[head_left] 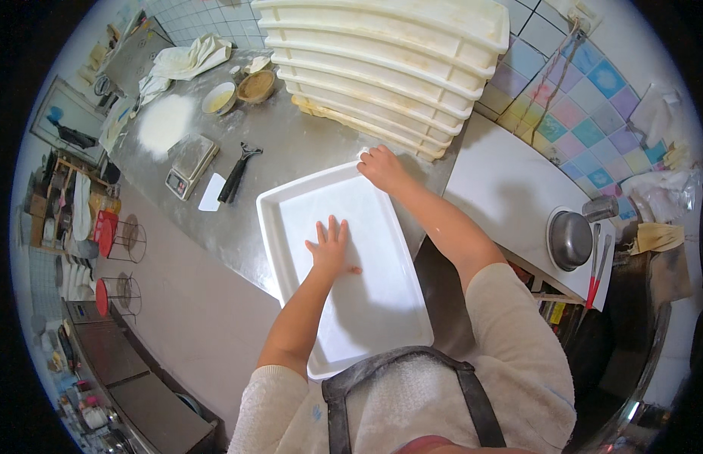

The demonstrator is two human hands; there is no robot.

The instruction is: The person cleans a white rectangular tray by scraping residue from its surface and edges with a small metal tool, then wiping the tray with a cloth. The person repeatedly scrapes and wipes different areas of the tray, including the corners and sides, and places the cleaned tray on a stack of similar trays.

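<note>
Before me a shallow white plastic tray (385,272) lies partly on the metal worktable (226,147), its near end overhanging toward my apron. My left hand (330,249) rests palm down on the tray floor, fingers spread, holding nothing. At the tray's far right corner, my right hand (381,168) has its fingers curled closed. A small white piece (362,152) pokes out at those fingertips; what it is made of is unclear. Just beyond that hand rises a stack of cream plastic trays (379,74).
Left of the tray lie a black-handled peeler (235,177), a white scraper (213,192) and a digital scale (191,164). Farther back are a flour pile (166,125) and bowls (256,87). A white counter (499,176) at right carries a metal bowl (571,240) and red-handled tongs (595,272).
</note>
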